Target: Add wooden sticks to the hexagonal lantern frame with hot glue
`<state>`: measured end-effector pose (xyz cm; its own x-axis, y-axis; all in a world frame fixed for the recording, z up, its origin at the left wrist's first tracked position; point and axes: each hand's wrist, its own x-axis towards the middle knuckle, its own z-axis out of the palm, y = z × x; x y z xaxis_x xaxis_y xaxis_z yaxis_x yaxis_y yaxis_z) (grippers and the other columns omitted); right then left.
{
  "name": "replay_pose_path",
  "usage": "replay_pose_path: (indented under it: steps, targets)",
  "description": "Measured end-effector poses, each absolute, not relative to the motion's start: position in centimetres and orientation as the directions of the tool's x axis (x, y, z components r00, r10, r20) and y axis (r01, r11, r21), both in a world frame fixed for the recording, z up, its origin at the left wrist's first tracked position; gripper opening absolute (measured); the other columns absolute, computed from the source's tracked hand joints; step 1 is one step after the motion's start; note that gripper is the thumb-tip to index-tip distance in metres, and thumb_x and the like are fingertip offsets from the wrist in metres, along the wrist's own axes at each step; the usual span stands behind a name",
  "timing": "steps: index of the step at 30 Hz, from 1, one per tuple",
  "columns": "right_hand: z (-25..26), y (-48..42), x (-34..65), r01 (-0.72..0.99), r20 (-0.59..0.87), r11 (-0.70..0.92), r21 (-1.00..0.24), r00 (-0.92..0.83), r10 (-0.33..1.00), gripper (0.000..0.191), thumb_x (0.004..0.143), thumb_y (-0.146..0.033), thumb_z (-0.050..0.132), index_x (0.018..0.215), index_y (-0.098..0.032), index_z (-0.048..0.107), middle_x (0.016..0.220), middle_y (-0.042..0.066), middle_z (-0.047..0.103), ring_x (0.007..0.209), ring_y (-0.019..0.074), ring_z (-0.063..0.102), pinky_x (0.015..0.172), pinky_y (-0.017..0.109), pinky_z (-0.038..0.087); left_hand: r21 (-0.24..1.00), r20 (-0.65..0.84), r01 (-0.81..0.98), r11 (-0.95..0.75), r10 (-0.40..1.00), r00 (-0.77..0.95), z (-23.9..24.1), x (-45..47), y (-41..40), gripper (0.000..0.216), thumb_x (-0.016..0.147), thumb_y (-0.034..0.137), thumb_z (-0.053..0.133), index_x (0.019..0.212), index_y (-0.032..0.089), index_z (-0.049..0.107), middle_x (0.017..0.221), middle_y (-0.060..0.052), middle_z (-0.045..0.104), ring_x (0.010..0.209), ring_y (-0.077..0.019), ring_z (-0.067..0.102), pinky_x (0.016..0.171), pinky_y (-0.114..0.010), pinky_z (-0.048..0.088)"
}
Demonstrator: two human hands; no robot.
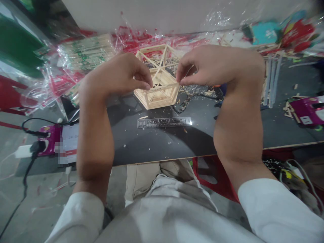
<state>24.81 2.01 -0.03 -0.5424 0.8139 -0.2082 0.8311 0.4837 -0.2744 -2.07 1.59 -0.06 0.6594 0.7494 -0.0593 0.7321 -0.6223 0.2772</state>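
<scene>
The stick frame [162, 105] sits on the bench [131, 145] in front of me, its layered many-sided base built up and crossing ribs standing above. My left hand [118, 74] and right hand [210, 65] each pinch an end of a thin stick [163, 88] along the near side. That side seems the part left unfinished; I can't tell whether this stick is fixed.

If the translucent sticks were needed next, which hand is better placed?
Probably the right hand: it is nearer the translucent sticks, which lie to its right. The left hand is across the wooden frame.
</scene>
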Motion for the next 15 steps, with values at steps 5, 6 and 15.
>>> replay_pose_path:
  steps: [5,6,15]
  targets:
    - [0.0,2.0,24.8,0.82,-0.202,0.479,-0.313,-0.55,0.81,0.005,0.089,-0.036,0.07,0.091,-0.031,0.071,0.109,0.006,0.08,0.108,0.0286,0.072,0.092,0.042,0.058,0.296,-0.112,0.74,-0.603,0.748,0.654,0.5,-1.8,1.0,0.034,0.094,0.045,0.063,0.102,0.016,0.079,0.097,-0.004,0.078,0.097,-0.0212,0.074,0.099,-0.043,0.057]
    - [0.0,1.9,24.8,0.822,-0.207,0.475,-0.313,-0.547,0.811,0.005,0.089,-0.035,0.07,0.092,-0.03,0.071,0.109,0.006,0.08,0.108,0.029,0.072,0.091,0.042,0.058,0.293,-0.124,0.751,-0.592,0.755,0.644,0.7,-1.7,0.8,0.03,0.093,0.042,0.066,0.1,0.016,0.079,0.095,-0.003,0.078,0.096,-0.021,0.074,0.098,-0.043,0.058]
    - [0.2,1.8,24.4,0.841,-0.219,0.48,-0.25,-0.532,0.818,0.008,0.091,-0.027,0.063,0.094,-0.028,0.07,0.111,0.006,0.079,0.103,0.0284,0.073,0.085,0.044,0.058,0.178,-0.148,0.834,-0.523,0.823,0.548,1.1,-0.1,-0.3,0.005,0.082,0.016,0.075,0.086,0.016,0.078,0.084,0.002,0.073,0.078,-0.015,0.069,0.093,-0.037,0.059]
